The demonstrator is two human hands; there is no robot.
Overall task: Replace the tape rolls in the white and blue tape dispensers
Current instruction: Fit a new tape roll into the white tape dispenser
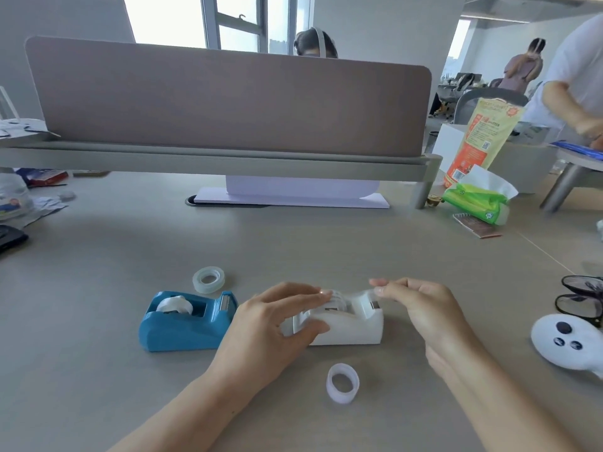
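Note:
The white tape dispenser [350, 327] sits on the desk in front of me with a tape roll [336, 303] in its well. My left hand [270, 324] grips the dispenser's left end, fingertips resting on the roll. My right hand [421, 308] pinches the tape end at the cutter on the right end. To the left stands the blue tape dispenser [182, 321], a roll [174, 305] seated in it. A clear tape roll [208, 279] lies flat behind the blue one. A thin white ring [342, 383], an empty core by its look, stands near the front edge.
A white controller [571, 344] and black glasses [580, 298] lie at the right. A green tissue pack [479, 203] and an orange bag [479, 138] stand at the back right. A desk divider [228, 102] runs across the back. Wrappers clutter the left edge [19, 203].

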